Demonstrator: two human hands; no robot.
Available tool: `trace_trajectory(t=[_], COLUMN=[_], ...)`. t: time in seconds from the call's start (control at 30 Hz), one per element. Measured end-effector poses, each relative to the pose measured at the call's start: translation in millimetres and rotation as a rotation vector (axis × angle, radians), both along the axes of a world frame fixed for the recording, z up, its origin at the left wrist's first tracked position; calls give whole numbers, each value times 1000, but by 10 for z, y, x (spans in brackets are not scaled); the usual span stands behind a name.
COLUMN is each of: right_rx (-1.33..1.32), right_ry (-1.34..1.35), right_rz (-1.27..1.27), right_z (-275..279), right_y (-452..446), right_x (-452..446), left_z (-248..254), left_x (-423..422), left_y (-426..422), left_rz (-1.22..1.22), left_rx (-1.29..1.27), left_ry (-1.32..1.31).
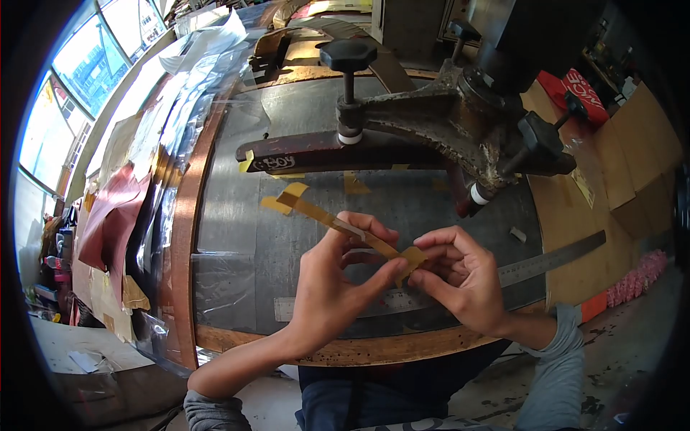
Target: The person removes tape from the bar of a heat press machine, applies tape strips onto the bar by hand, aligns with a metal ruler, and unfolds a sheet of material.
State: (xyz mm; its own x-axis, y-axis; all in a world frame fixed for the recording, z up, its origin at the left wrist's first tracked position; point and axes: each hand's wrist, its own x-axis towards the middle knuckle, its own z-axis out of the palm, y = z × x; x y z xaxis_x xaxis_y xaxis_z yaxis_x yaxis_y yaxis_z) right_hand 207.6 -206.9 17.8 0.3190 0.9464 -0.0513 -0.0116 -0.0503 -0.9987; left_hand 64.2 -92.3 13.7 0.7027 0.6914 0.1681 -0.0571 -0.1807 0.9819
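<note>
A narrow tan strip (315,212) runs slantwise above the dark work surface, with yellow tape flaps sticking out at its far left end. My left hand (327,280) is closed on it, the thumb and fingers pinching near its lower right end. At that end a piece of yellow tape (412,257) stands up. My right hand (463,284) has its thumb and index finger at the edge of this tape, the other fingers curled. Below the hands a long steel ruler (553,258) lies across the surface, partly hidden by them.
A heavy metal clamp arm (424,115) with black knobs and a dark bar (323,153) stands over the far side. Yellow tape bits (356,182) stick along the bar. Plastic sheets (194,72) and red material (115,219) lie left, cardboard (636,158) right. A wooden edge (359,348) borders the front.
</note>
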Motion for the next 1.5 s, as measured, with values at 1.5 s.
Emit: trace_trajectory(t=[1.5], right_rx=[14], right_ry=[-118], right_rz=[-37], right_z=[6], right_y=[-20], right_x=[12], left_z=[-7], left_x=[12], left_y=[-69], left_rz=[27], left_rx=[31], left_ry=[141])
